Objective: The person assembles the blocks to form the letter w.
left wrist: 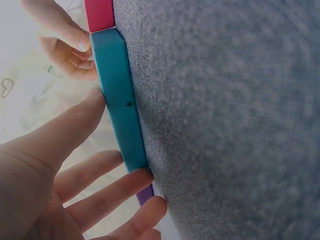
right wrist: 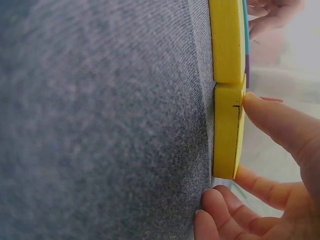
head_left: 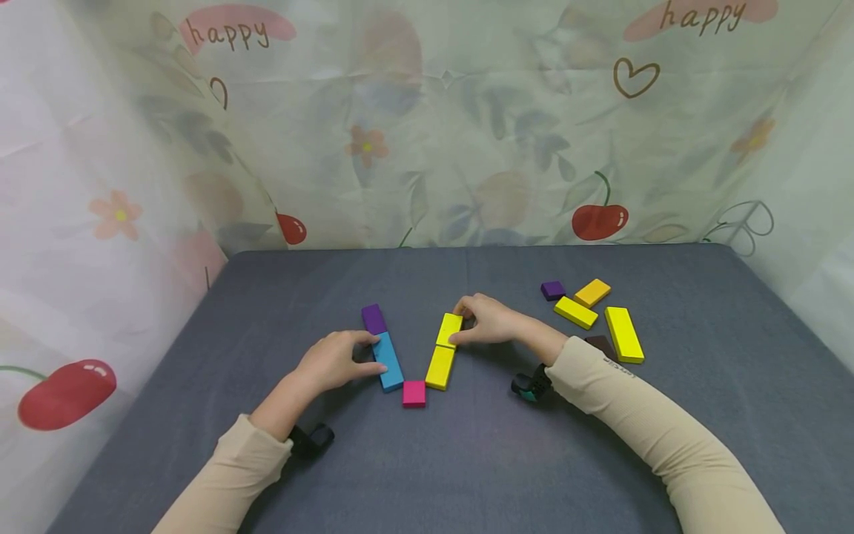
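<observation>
A purple block (head_left: 374,319) and a longer blue block (head_left: 388,362) lie end to end in a slanted row. My left hand (head_left: 336,361) touches the blue block along its left side, with thumb and fingers spread. A small pink block (head_left: 414,394) sits at the near end, between the blue row and two yellow blocks. The near yellow block (head_left: 439,368) adjoins the far yellow block (head_left: 449,328). With thumb at its side and a finger at its far end, my right hand (head_left: 492,320) holds the far yellow block (right wrist: 227,132).
At the right of the grey table (head_left: 467,475) lie a purple block (head_left: 552,290), an orange block (head_left: 591,293), a short yellow block (head_left: 576,312) and a long yellow block (head_left: 624,335). A dark brown block (head_left: 601,345) is partly hidden by the right sleeve. Patterned curtains surround the table.
</observation>
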The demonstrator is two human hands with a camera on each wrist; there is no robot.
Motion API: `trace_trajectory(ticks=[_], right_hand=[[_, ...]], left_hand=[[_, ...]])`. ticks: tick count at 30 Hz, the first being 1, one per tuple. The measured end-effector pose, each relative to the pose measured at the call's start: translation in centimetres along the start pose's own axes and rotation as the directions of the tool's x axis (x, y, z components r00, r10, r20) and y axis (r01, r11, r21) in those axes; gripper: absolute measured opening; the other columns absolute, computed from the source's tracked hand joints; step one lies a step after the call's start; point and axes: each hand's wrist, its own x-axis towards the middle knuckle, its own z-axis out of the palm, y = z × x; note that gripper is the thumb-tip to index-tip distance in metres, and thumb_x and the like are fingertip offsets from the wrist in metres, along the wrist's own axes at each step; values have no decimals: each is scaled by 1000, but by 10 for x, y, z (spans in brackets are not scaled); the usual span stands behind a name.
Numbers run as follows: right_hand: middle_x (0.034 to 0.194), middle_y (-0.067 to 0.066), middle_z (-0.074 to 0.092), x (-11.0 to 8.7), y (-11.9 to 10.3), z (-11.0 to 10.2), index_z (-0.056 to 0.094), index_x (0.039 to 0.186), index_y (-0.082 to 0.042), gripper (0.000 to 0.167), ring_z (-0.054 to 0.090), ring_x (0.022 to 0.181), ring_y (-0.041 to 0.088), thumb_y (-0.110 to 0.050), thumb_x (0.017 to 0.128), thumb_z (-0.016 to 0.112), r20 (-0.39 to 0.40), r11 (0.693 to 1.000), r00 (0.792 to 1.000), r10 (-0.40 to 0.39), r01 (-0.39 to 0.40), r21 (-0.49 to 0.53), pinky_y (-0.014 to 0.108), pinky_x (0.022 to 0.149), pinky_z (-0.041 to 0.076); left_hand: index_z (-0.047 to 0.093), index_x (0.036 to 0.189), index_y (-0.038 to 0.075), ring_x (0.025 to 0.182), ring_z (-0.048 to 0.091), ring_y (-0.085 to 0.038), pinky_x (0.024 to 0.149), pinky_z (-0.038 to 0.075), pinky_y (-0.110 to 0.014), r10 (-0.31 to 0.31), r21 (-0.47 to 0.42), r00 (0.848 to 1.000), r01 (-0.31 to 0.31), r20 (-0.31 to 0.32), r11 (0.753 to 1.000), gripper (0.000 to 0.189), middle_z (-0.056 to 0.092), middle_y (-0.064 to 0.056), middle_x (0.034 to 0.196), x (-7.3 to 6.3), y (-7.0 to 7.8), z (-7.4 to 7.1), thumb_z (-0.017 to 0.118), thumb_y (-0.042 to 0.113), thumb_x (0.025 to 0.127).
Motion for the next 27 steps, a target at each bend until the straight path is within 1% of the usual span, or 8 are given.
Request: trace_trajectory(ticks=[14,27], right_hand=[[116,19,52,0,0,1,52,124,-3,51,55,94,23,-33,85,66,10,1000,1000,4,-4,-3,35,84,48],[115,19,52,-1,0,1,52,124,-2,51,54,95,24,-32,85,67,7,1000,1000,0,0,4,35,85,48]], left_hand=[[58,127,10,116,56,-27,96,47,-47,5,-3,1000,-5,-1,1000,56,61,-10,127,1,-1,1,71,37,81],[58,127,9,116,56,-27,95,47,-47,16,-4,1000,-16,-5,1000,55,61,-11,127,1,-1,1,71,37,81]])
